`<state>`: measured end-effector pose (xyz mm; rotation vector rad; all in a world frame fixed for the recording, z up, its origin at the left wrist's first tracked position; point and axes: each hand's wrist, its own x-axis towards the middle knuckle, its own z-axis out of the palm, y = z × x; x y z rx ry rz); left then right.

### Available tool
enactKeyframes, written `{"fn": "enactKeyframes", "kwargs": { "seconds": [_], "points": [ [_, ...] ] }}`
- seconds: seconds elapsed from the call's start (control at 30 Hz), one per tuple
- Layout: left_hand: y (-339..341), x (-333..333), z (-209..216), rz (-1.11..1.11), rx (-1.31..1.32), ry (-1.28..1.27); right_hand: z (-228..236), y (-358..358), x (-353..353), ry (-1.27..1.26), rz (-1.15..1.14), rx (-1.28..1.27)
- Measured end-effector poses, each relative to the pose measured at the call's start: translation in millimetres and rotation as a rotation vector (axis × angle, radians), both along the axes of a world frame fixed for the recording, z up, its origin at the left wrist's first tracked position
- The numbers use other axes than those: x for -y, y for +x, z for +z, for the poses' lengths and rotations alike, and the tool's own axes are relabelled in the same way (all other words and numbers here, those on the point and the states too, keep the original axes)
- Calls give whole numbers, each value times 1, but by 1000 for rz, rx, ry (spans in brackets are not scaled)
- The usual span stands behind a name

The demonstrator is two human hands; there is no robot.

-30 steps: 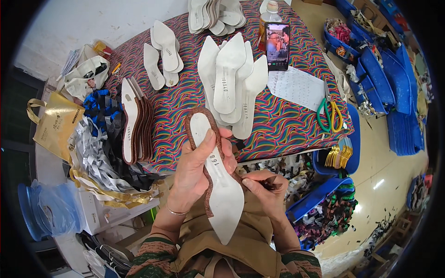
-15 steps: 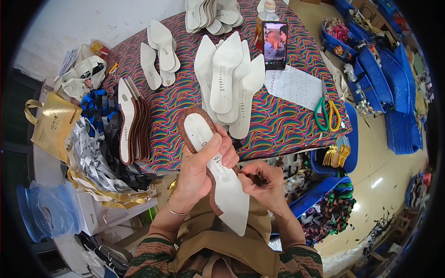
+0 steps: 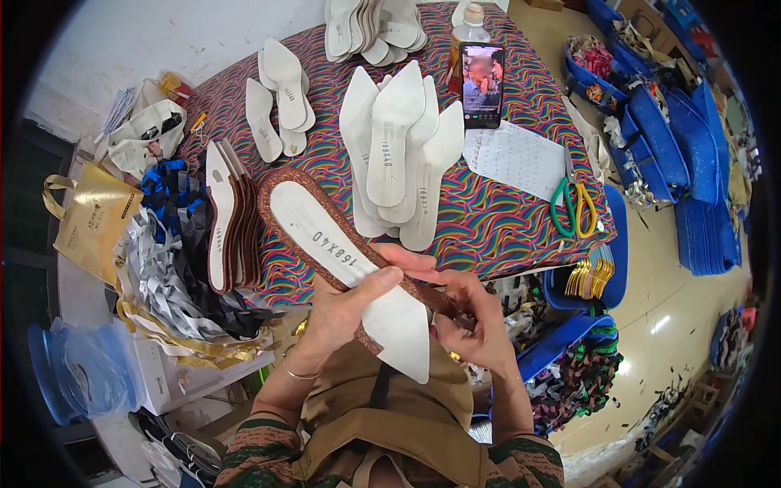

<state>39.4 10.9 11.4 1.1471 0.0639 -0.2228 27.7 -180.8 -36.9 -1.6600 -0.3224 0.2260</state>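
Note:
A white shoe insole (image 3: 313, 228) with a brown glittery strip folded round its edge is held tilted, its rounded heel up to the left and its pointed toe down to the right. My left hand (image 3: 338, 317) grips it across the waist, thumb on top. Closed on the loose part of the brown strip (image 3: 429, 301) is my right hand (image 3: 482, 317), beside the insole's right edge; its fingertips are partly hidden. Plain white insoles (image 3: 390, 154) lie overlapped on the table beyond my hands. Brown-edged insoles (image 3: 221, 224) stand stacked to the left.
The patterned tablecloth (image 3: 521, 220) carries a phone (image 3: 482, 85), bottle (image 3: 472, 28), paper (image 3: 517, 159), scissors (image 3: 573, 207) and more insoles (image 3: 285, 85). Ribbons (image 3: 159, 260) hang at the left. Blue bins (image 3: 569, 342) of scraps stand at the right.
The insole has turned and its heel end has swung left and up. My right hand has moved slightly right and down, with more brown strip showing between it and the insole.

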Motion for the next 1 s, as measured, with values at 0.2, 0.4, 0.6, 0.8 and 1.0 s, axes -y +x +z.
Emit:
{"fn": "enactKeyframes", "kwargs": {
  "seconds": [0.2,0.4,0.6,0.8,1.0],
  "points": [
    [5,-13,-10,14,186,133,-9,-4,-3,-259,-47,427],
    [11,-5,-6,182,113,3,-4,-17,2,-83,48,97],
    [27,-40,-9,427,163,-65,14,-10,83,-210,245,-216],
    [22,-79,-25,581,56,-210,54,12,172,-352,-257,-401],
    [8,-95,-57,612,-83,-265,97,72,208,-628,-677,83]
  ]
}}
